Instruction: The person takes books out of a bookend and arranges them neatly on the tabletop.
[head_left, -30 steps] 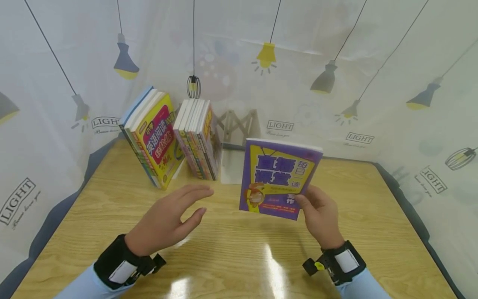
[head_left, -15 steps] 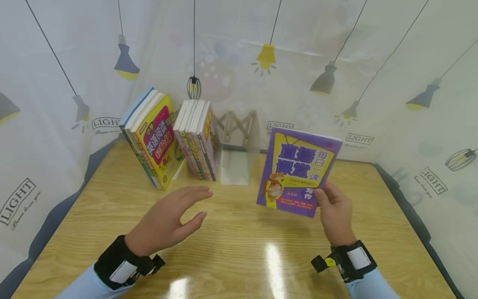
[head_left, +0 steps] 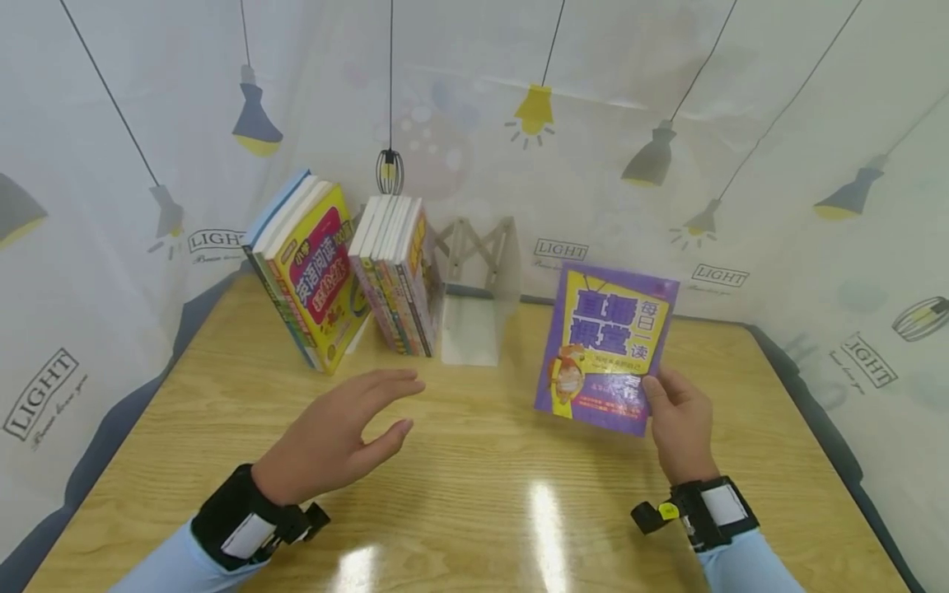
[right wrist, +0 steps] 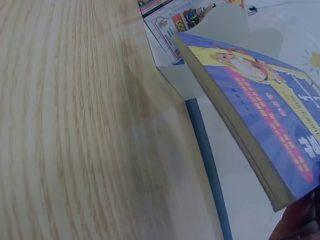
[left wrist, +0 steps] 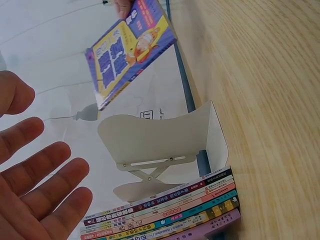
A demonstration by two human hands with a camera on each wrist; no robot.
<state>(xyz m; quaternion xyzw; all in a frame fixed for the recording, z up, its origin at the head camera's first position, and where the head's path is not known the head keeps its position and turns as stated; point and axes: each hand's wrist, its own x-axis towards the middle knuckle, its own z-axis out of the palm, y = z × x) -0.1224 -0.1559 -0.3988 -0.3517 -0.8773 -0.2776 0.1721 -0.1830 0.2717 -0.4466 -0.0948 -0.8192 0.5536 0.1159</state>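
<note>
A purple and yellow paperback book (head_left: 608, 346) is gripped at its lower right edge by my right hand (head_left: 684, 424), thumb on the front cover. It is held up over the table with its cover facing me, tilted. My left hand (head_left: 337, 436) hovers over the table at the left with fingers spread and nothing in it; the left wrist view shows its bare fingers (left wrist: 55, 175). Beyond it stands a row of thin books (head_left: 393, 280) inside a pale metal expanding book rack (head_left: 474, 329). Thicker books (head_left: 296, 280), a yellow one in front, lean at the row's left.
The wooden table (head_left: 445, 502) carries the rack near its back edge. A pale curtain (head_left: 593, 198) printed with hanging lamps encloses the back and sides. The rack's right end plate (left wrist: 217, 135) rises between the thin books and the held book.
My right hand has carried the book rightward, away from the rack, and lowered it slightly at the last. More of the rack's base now shows. My left hand has stayed nearly still.
</note>
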